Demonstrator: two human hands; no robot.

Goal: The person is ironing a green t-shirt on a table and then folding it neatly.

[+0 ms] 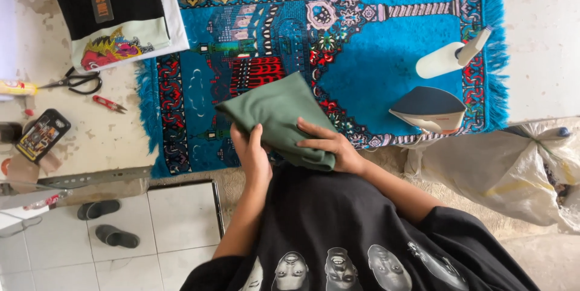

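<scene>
Head view has me looking down at a folded green cloth (278,116) on the near edge of the blue patterned rug (386,67), close to my body. My left hand (252,155) grips its near left corner, fingers curled around the fold; my right hand (331,145) lies flat on top, fingers spread, gripping nothing. I judge the folds could slip open if either hand shifts unevenly. An iron (430,109) sits just to the right, and a careless sweep could knock it.

surface: worn white table (115,140); on it: blue rug (374,55); scissors (75,80); phone (42,135); folded shirts (115,13)
</scene>
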